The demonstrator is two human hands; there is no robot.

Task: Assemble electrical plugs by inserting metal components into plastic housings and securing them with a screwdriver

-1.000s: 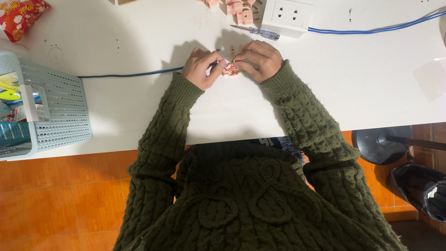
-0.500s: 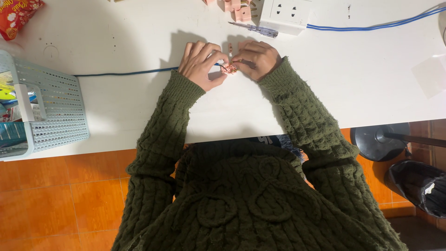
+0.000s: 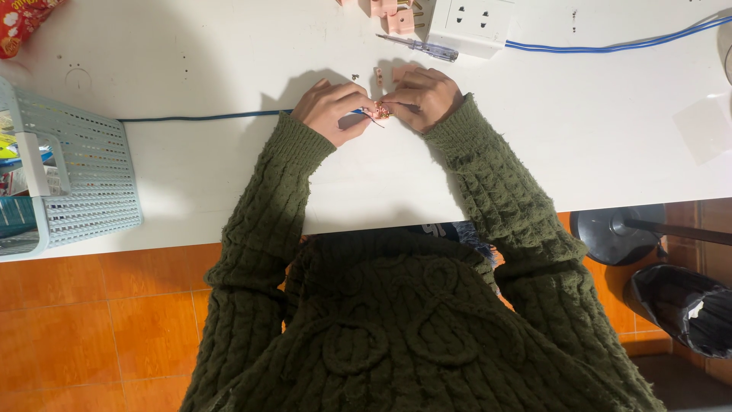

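The left hand point(image 3: 333, 111) pinches the blue cable point(image 3: 198, 117) end, fingers curled. Touching it, the right hand point(image 3: 425, 97) grips a small pink plug part point(image 3: 381, 113). A screwdriver point(image 3: 419, 47) lies just beyond.

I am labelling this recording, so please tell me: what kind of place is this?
Probably a small indoor work desk for electrical wiring. On the white table lie a socket block, a screwdriver and pink plug parts, above an orange tiled floor.
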